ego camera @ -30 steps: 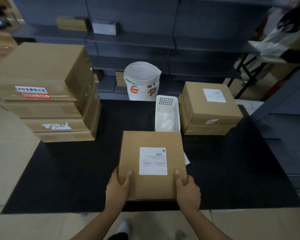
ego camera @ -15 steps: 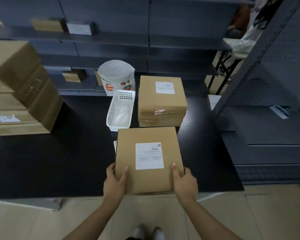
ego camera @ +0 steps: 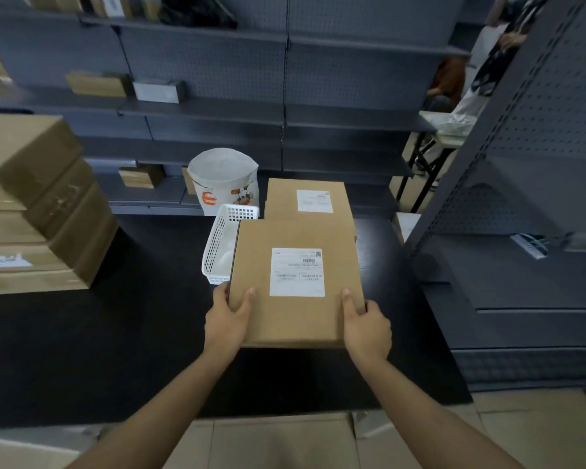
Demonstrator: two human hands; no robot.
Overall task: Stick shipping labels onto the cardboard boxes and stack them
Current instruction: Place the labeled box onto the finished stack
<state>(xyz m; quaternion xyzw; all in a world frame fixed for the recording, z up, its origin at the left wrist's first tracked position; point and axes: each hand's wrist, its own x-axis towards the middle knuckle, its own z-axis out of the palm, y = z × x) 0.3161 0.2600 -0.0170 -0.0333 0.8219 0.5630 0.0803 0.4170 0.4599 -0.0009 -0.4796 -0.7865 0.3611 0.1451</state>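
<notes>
I carry a flat cardboard box with a white shipping label on its top, lifted above the black mat. My left hand grips its near-left corner, thumb on top. My right hand grips the near-right corner the same way. Just beyond it sits a stack of labelled boxes, partly hidden by the carried box. A taller stack of cardboard boxes stands at the left.
A white plastic basket lies left of the carried box, with a white printed bag behind it. Grey pegboard shelving runs along the back and a shelf unit stands close on the right. The black mat covers the floor.
Both hands have lifted the labelled box and carried it forward and right, so it now overlaps the labelled stack. My view has swung right; the left stack has slid toward the edge.
</notes>
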